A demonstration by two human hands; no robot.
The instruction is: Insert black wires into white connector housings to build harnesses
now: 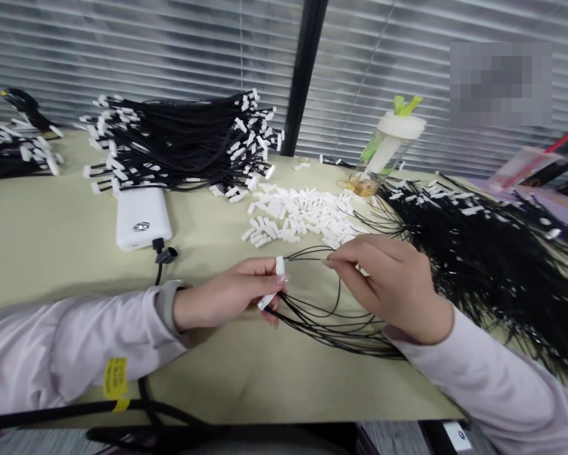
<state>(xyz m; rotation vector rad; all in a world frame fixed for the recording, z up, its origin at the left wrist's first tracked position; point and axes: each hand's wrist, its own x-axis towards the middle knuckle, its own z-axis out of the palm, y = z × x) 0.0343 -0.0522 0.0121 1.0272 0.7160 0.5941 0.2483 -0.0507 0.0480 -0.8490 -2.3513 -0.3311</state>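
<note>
My left hand (227, 297) pinches a small white plastic connector (280, 265) together with a bunch of thin black cords (321, 316) that loop across the table. My right hand (388, 278) pinches the ends of a few of those cords at its fingertips, a short way right of the connector. A pile of loose white connectors (297, 218) lies just beyond both hands. To the right spreads a big heap of black cords (492, 253) with white tips.
A stacked bundle of black cords with white ends (179, 139) lies at the back left, a smaller one (13, 148) at the far left. A white power bank (141, 218) with a cable, a clear bottle with green lid (383, 155) and a pink cup (520, 167) stand on the beige table (51, 240).
</note>
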